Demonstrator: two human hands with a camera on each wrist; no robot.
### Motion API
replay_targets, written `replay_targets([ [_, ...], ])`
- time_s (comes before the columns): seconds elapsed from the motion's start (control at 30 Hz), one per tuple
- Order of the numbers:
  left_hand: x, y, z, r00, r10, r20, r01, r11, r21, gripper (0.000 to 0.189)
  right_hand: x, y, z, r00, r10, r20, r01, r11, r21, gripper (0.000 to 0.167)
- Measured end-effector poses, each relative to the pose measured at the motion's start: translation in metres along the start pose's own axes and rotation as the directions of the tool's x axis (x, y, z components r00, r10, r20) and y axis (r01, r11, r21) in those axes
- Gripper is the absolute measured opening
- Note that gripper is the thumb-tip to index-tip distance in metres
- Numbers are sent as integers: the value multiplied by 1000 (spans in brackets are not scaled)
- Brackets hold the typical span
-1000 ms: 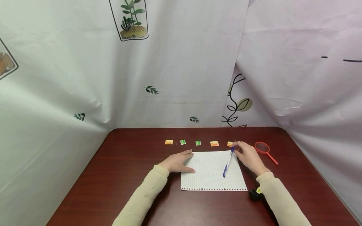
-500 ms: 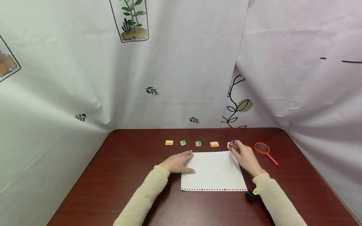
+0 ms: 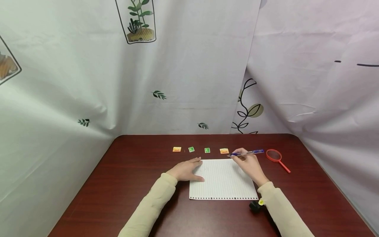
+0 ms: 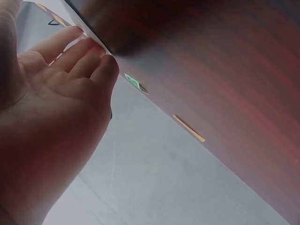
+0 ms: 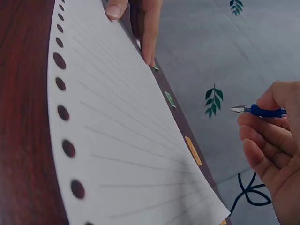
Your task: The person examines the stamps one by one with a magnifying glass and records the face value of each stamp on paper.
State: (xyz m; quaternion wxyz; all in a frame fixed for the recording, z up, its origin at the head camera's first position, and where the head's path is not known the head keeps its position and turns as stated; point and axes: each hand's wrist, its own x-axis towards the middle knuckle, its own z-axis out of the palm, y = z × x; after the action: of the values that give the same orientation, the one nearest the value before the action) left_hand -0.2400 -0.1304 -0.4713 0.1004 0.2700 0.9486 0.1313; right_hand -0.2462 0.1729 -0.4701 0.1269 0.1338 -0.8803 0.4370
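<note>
A lined sheet of paper (image 3: 222, 181) with punched holes along its near edge lies on the table. My left hand (image 3: 185, 170) rests at its left edge, fingers extended and thumb on the sheet. My right hand (image 3: 248, 164), above the sheet's far right corner, pinches a blue ballpoint pen (image 3: 254, 152) between thumb and fingers. In the right wrist view the pen's metal tip (image 5: 240, 109) points away from the fingers, apart from the paper. Beyond the sheet runs a row of small stamp-like pieces, among them an orange one (image 3: 224, 150) and a green one (image 3: 207, 150).
To the right of my right hand lies a red magnifying glass (image 3: 285, 167). Farther left in the row are another green piece (image 3: 191, 149) and another orange piece (image 3: 176, 149). A printed curtain (image 3: 189, 72) stands behind the dark red table (image 3: 97, 187).
My right hand has shifted left a little. The pen has turned in its fingers, from hanging toward the paper to lying nearly level with its tip leftward. The left hand stays put.
</note>
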Motion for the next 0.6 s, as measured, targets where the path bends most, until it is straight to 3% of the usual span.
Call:
replay_targets([
  [0.17, 0, 1, -1, 1000, -8, 3, 8, 1000, -6, 90, 0, -5, 7, 998, 54, 39, -56, 996, 73, 11],
  [0.4, 1, 1, 0, 1000, -16, 9, 16, 1000, -3, 89, -1, -9, 21, 979, 157, 126, -180, 964, 196, 12],
  [0.6, 1, 2, 0, 1000, -20, 4, 20, 1000, -3, 89, -1, -11, 36, 976, 141, 165, -179, 951, 250, 10],
])
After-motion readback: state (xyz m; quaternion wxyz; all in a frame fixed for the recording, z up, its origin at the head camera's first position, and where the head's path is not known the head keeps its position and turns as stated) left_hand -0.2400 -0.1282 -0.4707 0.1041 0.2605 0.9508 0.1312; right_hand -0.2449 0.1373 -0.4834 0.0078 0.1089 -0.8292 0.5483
